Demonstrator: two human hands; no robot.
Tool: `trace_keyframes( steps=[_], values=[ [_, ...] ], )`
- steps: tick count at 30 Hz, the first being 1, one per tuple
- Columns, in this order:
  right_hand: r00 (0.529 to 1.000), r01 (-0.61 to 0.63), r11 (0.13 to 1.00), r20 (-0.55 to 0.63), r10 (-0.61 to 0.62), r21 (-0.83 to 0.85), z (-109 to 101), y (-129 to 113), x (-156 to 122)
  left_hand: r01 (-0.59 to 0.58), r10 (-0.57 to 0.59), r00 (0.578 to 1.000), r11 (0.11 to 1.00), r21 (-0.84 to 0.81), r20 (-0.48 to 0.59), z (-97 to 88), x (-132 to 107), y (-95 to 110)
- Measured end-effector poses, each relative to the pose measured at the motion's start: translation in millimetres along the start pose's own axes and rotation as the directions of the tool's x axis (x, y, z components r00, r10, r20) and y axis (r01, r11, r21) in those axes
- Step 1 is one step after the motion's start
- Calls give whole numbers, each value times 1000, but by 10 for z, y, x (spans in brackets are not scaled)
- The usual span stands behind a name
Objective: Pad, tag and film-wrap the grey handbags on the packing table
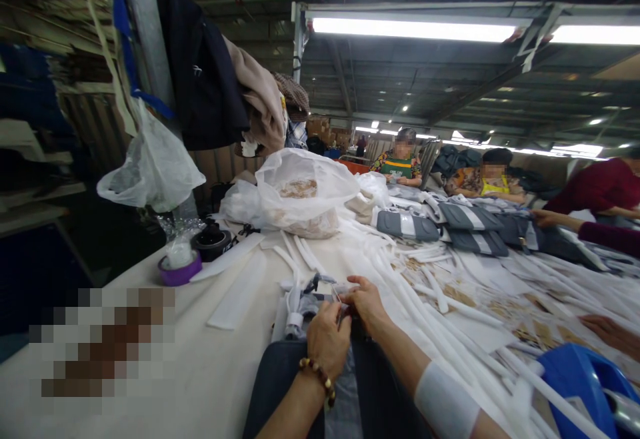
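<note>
- Your dark grey panel (280, 372) lies flat on the desk (220, 372) at six o'clock, right in front of you, with a clear plastic strip (345, 402) down its middle.
- Your left hand (329, 333) is bent over the panel's far end, fingers curled; the fingertips are hidden, so whether they grip anything I cannot tell.
- Your right hand (367, 300) comes in from two o'clock, fingers bent towards the small pale card (326, 289) — pinching or only touching, I cannot tell.
- Wrapped grey straps (295, 319) sit just beyond the panel, at eleven o'clock from your left hand.
- The panel looks fairly stiff and probably light; steady it by its side edges, since the plastic strip may slide under your fingers.
- The card looks thin and easily creased — take it by an edge. The straps seem soft and likely to flop, so hold them near the wrapping.
</note>
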State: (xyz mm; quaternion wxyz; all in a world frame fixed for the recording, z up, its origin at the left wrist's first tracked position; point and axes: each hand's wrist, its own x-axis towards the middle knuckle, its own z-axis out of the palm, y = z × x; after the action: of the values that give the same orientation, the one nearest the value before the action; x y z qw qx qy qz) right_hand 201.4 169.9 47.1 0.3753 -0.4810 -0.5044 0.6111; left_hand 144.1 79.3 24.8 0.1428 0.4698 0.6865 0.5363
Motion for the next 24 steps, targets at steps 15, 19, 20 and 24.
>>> trace_keyframes(
  steps=[15, 19, 20, 24],
  values=[
    [987, -60, 995, 155, 47, 75, 6, -32, -34, -179, 167, 965, 983, 39, 202, 92, -238, 135],
    [975, -87, 994, 210, 71, 68, -13, -27, -25, -120, 116, 980, 993, 12, 162, -59, -196, 148],
    [973, -86, 994, 221, 70, 63, -14, -19, -21, -58, 57, 993, 998, 10, 105, -116, -139, 141],
    [962, -66, 997, 269, 53, 38, -10, 20, -7, 259, -259, 965, 966, 1, -52, -261, 215, 61]
  ],
)
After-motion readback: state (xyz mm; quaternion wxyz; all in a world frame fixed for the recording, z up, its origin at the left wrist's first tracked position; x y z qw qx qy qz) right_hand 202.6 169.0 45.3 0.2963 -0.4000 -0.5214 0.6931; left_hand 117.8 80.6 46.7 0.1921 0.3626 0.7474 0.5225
